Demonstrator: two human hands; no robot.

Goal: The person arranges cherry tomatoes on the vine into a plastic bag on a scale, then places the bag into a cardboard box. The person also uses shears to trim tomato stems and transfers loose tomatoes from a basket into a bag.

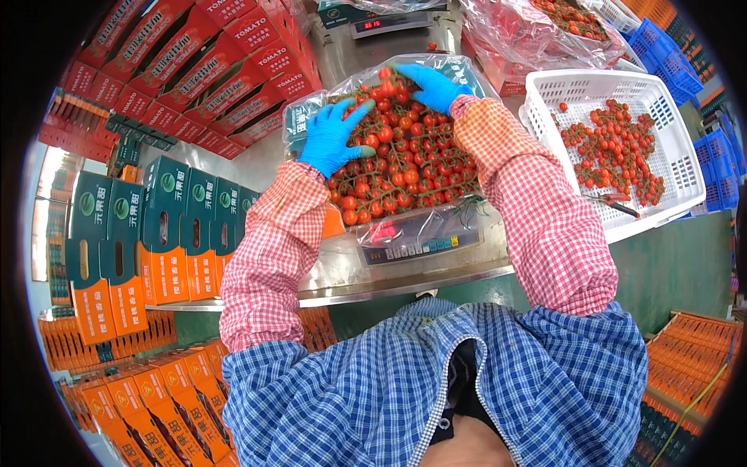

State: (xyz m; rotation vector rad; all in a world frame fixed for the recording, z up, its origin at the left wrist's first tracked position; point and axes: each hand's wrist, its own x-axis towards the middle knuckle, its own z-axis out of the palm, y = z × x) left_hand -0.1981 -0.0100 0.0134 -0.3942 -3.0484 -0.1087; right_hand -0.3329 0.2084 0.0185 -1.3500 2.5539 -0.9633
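Observation:
Cherry tomatoes on the vine fill a carton lined with clear plastic film, which rests on a digital scale. My left hand, in a blue glove, lies with spread fingers on the tomatoes at the carton's left side. At the far right part of the carton, my right hand, gloved alike, touches the top tomatoes; its fingertips are partly hidden among them. Neither hand plainly grips a tomato. Film also covers part of the scale's panel.
A white plastic crate at right holds more tomatoes and red-handled snips. Red cartons are stacked at upper left, green-and-orange cartons at left. A second scale stands at the back; a film-covered tomato carton is at upper right.

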